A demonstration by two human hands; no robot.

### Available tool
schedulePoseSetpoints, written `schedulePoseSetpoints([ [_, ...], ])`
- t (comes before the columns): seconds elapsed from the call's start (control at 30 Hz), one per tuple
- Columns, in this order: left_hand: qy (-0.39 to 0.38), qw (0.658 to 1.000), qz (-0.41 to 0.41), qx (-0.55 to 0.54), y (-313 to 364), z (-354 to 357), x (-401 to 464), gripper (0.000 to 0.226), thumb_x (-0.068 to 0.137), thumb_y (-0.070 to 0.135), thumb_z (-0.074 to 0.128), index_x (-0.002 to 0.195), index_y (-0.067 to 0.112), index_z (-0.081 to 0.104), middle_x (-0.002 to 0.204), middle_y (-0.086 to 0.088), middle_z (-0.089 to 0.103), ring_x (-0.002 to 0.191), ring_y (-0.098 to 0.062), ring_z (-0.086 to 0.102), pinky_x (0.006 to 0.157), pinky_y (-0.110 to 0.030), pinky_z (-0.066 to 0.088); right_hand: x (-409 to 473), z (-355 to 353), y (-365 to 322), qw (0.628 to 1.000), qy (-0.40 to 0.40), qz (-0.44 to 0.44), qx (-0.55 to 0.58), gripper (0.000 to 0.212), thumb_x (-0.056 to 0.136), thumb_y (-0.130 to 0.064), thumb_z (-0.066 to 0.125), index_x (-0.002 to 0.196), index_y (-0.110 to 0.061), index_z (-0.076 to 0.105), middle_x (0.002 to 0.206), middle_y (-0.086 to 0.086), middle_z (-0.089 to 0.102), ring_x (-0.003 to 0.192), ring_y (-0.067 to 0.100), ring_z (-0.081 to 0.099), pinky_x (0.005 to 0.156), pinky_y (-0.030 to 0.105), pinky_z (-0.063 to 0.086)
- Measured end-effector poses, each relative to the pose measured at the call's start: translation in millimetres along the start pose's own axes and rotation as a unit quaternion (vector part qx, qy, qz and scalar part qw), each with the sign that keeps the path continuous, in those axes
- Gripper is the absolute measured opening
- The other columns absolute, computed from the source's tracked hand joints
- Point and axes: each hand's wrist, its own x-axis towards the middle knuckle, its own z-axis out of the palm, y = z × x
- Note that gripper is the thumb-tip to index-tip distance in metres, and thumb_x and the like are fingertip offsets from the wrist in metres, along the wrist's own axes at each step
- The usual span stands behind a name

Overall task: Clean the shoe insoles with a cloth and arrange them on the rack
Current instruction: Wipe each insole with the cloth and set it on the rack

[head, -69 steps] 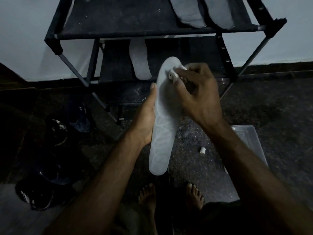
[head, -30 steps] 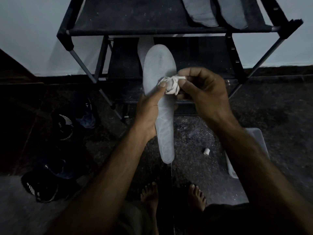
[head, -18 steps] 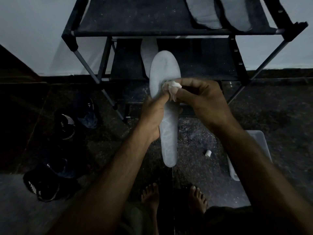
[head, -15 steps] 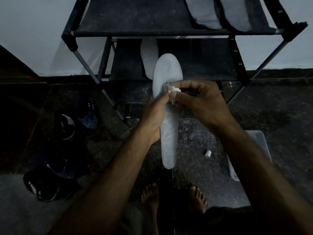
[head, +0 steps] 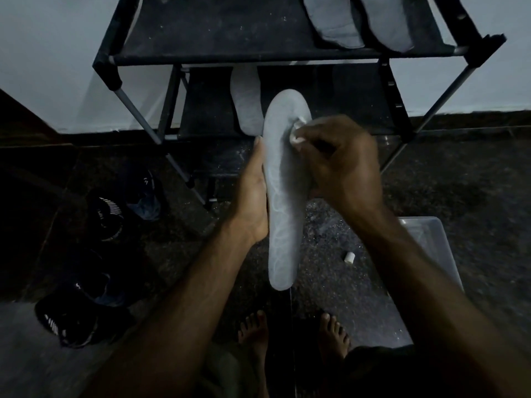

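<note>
Dim room, speckled dark floor [head: 330, 280], pale wall [head: 51, 61], black rack [head: 218, 27], left hand [head: 253, 196] grip holding insole [head: 283, 202], right hand [head: 342, 165] grip pinching cloth [head: 297, 133]

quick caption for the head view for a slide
Left hand holds a pale insole while the right hand rubs its toe end with a cloth.

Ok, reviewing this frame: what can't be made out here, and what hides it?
Head view only:
- Cloth: mostly buried in the right hand; only a white scrap shows.
- Left hand fingers: behind the held insole.
- Two insoles on the top shelf: cut off by the top edge.
- Insole on the lower shelf: partly hidden by the shelf above.
- Shoes on the floor: too dark.
</note>
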Motion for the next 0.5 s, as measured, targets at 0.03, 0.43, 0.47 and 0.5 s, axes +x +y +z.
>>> schedulePoseSetpoints([
  [0.03, -0.007, 1.0, 0.011, 0.009, 0, 3, -2, 0.05, 0.102, 0.047, 0.024, 0.127, 0.015, 0.053, 0.102, -0.004, 0.063, 0.092, -0.011, 0.064, 0.081, -0.026, 0.053, -2, 3, -3, 1.0, -0.003, -0.017, -0.02, 0.011, 0.088, -0.014, 0.068, 0.096, -0.01, 0.074, 0.101, 0.007, 0.071, 0.092, 0.014, 0.066, 0.083, 0.034, 0.056],
  [0.43, 0.014, 1.0, 0.0, 0.023, -10, 2, 0, 0.058, 0.102, 0.049, 0.026, 0.138, 0.01, 0.047, 0.119, -0.012, 0.063, 0.111, -0.027, 0.059, 0.093, -0.037, 0.048, 0, -1, 8, 0.998, 0.057, -0.024, -0.028, 0.009, 0.087, -0.009, 0.067, 0.093, -0.007, 0.074, 0.095, 0.008, 0.071, 0.088, 0.017, 0.067, 0.078, 0.037, 0.057],
  [0.47, 0.023, 0.998, 0.01, 0.058, -10, 0, 1, 0.058, 0.102, 0.047, 0.024, 0.141, 0.009, 0.043, 0.121, -0.009, 0.062, 0.108, -0.023, 0.06, 0.088, -0.031, 0.049, -2, 3, 4, 0.998, 0.035, -0.039, -0.032, 0.01, 0.088, -0.009, 0.065, 0.093, -0.008, 0.074, 0.095, 0.008, 0.071, 0.089, 0.017, 0.067, 0.081, 0.036, 0.056],
  [0.5, 0.021, 0.995, 0.026, 0.097, -10, -1, 2, 0.058, 0.103, 0.046, 0.023, 0.142, 0.008, 0.041, 0.124, -0.004, 0.061, 0.103, -0.017, 0.062, 0.083, -0.024, 0.05, -6, 10, -3, 0.998, 0.002, -0.056, -0.029, 0.012, 0.088, -0.011, 0.063, 0.092, -0.008, 0.074, 0.095, 0.007, 0.072, 0.09, 0.016, 0.066, 0.084, 0.033, 0.054],
])
